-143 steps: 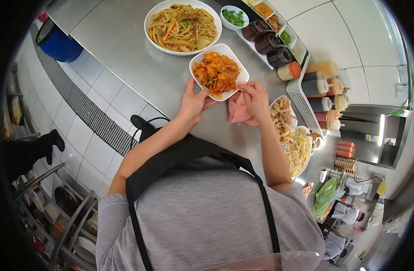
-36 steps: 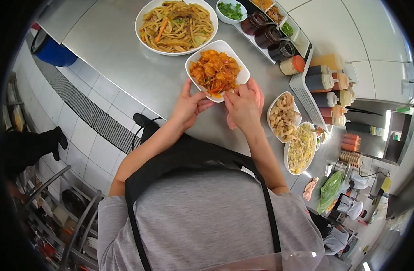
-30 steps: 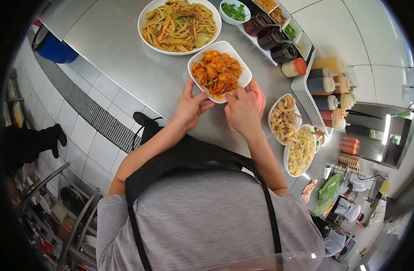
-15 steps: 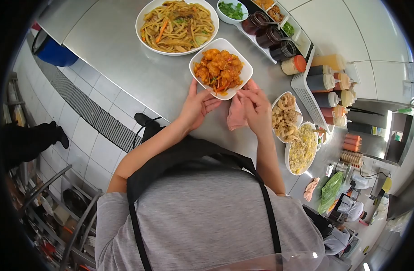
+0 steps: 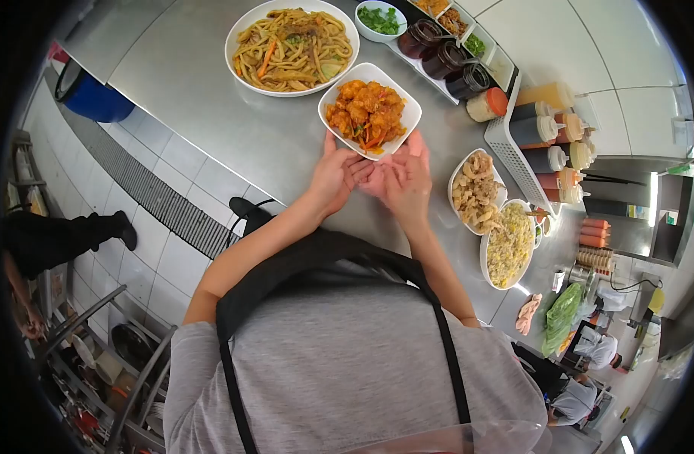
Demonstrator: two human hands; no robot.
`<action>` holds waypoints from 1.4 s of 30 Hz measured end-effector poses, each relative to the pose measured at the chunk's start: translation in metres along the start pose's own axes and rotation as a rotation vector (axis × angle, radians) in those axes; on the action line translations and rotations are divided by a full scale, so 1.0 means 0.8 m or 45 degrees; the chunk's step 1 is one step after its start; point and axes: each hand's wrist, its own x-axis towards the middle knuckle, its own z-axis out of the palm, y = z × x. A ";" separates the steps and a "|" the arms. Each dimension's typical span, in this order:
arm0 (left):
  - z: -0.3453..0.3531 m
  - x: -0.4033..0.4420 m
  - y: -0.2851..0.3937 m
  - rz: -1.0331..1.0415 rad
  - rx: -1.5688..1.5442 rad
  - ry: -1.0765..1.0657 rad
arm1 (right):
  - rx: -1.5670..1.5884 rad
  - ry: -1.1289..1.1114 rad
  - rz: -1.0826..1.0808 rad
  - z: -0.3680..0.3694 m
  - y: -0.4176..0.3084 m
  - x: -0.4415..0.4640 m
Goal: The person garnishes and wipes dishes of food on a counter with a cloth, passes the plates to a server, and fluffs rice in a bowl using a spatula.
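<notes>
A white square bowl (image 5: 413,113) of orange, sauce-coated chunks stands on the steel counter in front of me. My left hand (image 5: 335,180) grips its near left side, thumb along the wall and fingers curled by the near edge. A pink cloth (image 5: 374,183) is bunched in my right hand (image 5: 406,185), pressed against the bowl's near right side. Part of the cloth is hidden behind my fingers. Just beyond the bowl sits a round white bowl of thick noodles (image 5: 294,49).
Fried pieces (image 5: 475,189) and a yellow rice-like dish (image 5: 508,246) stand at right. Dark sauce jars (image 5: 444,60), chopped greens (image 5: 378,20) and a white basket (image 5: 506,151) beside squeeze bottles line the back. A person's dark-clad leg (image 5: 67,238) shows at left.
My right hand has moved in toward my left hand, bringing the cloth up against the bowl's near edge. The person's leg at left has shifted toward the counter.
</notes>
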 end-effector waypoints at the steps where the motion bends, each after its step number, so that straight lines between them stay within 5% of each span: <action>1: -0.001 0.002 0.001 0.006 -0.033 -0.027 | 0.016 -0.038 0.015 0.004 0.002 -0.001; 4: -0.001 -0.002 0.002 -0.022 -0.070 -0.039 | 0.098 -0.062 -0.049 0.005 0.000 -0.011; 7: -0.003 -0.020 0.010 -0.077 0.168 -0.040 | 0.330 -0.272 0.185 -0.001 -0.018 -0.020; 9: -0.016 -0.044 0.016 -0.067 0.510 -0.159 | 0.819 -0.328 0.468 0.008 -0.024 -0.025; 13: -0.038 -0.071 0.020 0.416 0.853 -0.198 | 1.594 -0.582 0.979 0.024 -0.074 -0.019; 19: -0.035 -0.101 0.063 0.795 1.835 0.066 | 1.416 -0.616 0.993 0.035 -0.050 -0.033; 20: -0.036 -0.095 0.070 0.997 1.959 0.163 | 1.365 -0.510 1.014 0.032 -0.037 -0.035; 23: -0.045 -0.086 0.113 1.032 2.406 0.467 | 1.320 -0.232 1.058 0.016 -0.020 -0.027; 26: -0.053 -0.050 0.124 1.120 2.829 0.385 | 1.468 -0.122 1.086 0.015 -0.031 -0.009; 30: -0.047 -0.024 0.095 1.503 2.590 0.084 | 1.508 -0.101 1.061 0.040 -0.027 0.017; 36: -0.036 -0.008 0.100 0.589 2.347 0.260 | 1.413 -0.039 1.086 0.037 -0.022 0.011; 39: -0.041 0.003 0.089 1.149 2.380 -0.010 | 1.382 -0.072 1.097 0.025 -0.016 0.002; 42: -0.042 0.001 0.079 1.010 2.575 -0.086 | 1.427 -0.079 1.127 0.016 -0.007 -0.006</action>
